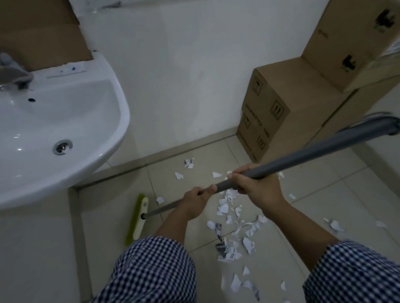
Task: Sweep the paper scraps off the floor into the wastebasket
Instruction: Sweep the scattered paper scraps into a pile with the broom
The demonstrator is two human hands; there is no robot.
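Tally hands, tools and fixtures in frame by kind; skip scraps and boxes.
Broom: 1
Sink: 1
Faucet: 1
Hands: 2, left hand and right hand, both gripping the Broom handle
Total: 5

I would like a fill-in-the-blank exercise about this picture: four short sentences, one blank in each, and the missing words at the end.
1. The left hand and the right hand both grip the ____ of the broom.
2. The broom head has ____ bristles.
3. The paper scraps lie on the tiled ____.
4. The cardboard boxes stand to the ____ of the sink.

Missing words: handle; green; floor; right.
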